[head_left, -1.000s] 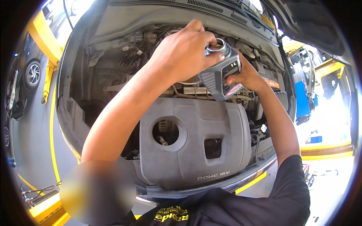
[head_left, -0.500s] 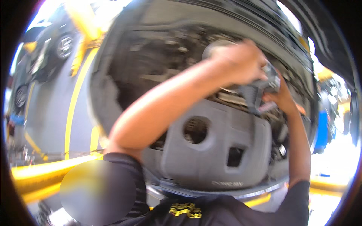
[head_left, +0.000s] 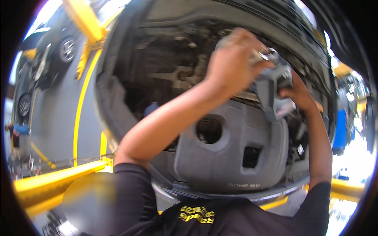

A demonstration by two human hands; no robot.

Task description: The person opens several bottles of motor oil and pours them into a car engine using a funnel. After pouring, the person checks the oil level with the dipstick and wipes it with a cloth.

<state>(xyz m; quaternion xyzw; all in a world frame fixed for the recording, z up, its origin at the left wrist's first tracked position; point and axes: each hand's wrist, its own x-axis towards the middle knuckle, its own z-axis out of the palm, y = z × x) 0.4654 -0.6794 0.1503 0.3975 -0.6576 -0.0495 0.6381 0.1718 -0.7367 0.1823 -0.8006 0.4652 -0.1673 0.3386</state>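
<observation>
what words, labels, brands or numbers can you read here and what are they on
Engine cover: pale lettering near its lower edge, smeared; I won't copy it.
Black shirt: yellow lettering, upside down, only partly legible; not copied either.
Grey bottle: markings on its side, too blurred to read.

Harsh white glare past R edge of engine bay (head_left: 111,80), also beyond far L corner; its interior dim, shadowy. Slight motion blur on L hand (head_left: 235,57); fisheye bends outer edges, corners black.
</observation>
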